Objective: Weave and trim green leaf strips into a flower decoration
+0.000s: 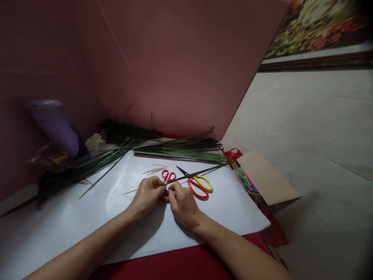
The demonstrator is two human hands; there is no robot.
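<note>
Both hands meet above a white sheet (pixel 233 210) on the table. A long green leaf strip (pixel 204 170) runs from the fingers up to the right. My left hand (pixel 150 192) is closed, pinching the near end of this strip. Close against it, my right hand (pixel 181 202) is closed too, fingertips at the same end; what exactly lies between them is too small to make out. Just beyond the fingers lie small red-handled scissors (pixel 168 176). To the right, larger scissors (pixel 201 186) with one red and one yellow handle lie partly under the strip.
A bundle of green leaf strips (pixel 177 149) lies at the back, with more leaves (pixel 96 165) to the left. Thin sticks (pixel 155 170) lie nearby. An open cardboard box (pixel 268 179) with colourful packets stands at the right. A purple object (pixel 58 128) stands at the far left.
</note>
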